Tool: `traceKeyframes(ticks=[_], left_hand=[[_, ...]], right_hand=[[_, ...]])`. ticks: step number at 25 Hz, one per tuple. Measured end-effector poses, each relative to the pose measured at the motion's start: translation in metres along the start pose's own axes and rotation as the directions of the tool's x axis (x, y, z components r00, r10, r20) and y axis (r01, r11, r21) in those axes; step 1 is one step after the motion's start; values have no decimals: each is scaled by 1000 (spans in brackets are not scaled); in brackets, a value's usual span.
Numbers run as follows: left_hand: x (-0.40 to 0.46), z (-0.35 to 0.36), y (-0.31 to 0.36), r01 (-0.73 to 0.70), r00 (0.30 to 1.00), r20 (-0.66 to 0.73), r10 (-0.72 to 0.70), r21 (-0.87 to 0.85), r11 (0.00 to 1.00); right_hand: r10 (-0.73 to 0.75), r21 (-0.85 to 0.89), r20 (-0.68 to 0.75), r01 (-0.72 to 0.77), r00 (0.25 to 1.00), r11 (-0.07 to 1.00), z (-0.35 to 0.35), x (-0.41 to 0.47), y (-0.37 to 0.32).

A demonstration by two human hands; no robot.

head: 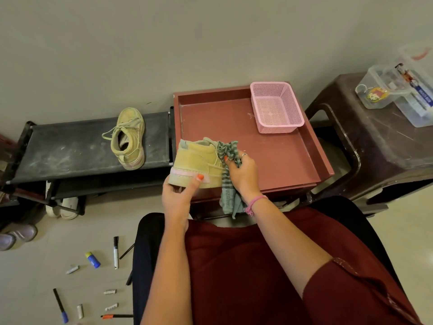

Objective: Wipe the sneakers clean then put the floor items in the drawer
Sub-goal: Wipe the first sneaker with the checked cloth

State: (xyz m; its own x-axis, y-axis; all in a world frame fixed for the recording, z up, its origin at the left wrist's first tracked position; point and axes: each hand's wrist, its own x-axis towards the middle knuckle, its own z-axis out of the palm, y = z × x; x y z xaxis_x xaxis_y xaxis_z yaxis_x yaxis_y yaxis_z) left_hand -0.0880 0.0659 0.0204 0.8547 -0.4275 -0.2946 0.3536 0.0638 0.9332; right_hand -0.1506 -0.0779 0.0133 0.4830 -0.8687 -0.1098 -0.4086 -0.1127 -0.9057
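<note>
We see one open red drawer (234, 127) holding one pink basket (276, 106), and two tan sneakers: one (128, 139) on the black rack (70, 148), one (199, 165) over the drawer, our left grip (178, 195) curled round its heel. Our right grip (241, 174) clutches one striped cloth (228, 151) against it. On the floor lie four markers (116, 252), one glue stick (93, 259).

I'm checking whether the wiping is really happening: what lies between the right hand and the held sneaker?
In the head view, the striped cloth, gripped by the right hand, lies against the sneaker.
</note>
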Motion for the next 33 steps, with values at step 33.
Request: traceKeyframes(ticks=[33], left_hand=[[8, -26, -17, 20, 1000, -10, -19, 124, 992]], right_hand=[[-67, -259, 89, 88, 994, 962, 10, -16, -18]])
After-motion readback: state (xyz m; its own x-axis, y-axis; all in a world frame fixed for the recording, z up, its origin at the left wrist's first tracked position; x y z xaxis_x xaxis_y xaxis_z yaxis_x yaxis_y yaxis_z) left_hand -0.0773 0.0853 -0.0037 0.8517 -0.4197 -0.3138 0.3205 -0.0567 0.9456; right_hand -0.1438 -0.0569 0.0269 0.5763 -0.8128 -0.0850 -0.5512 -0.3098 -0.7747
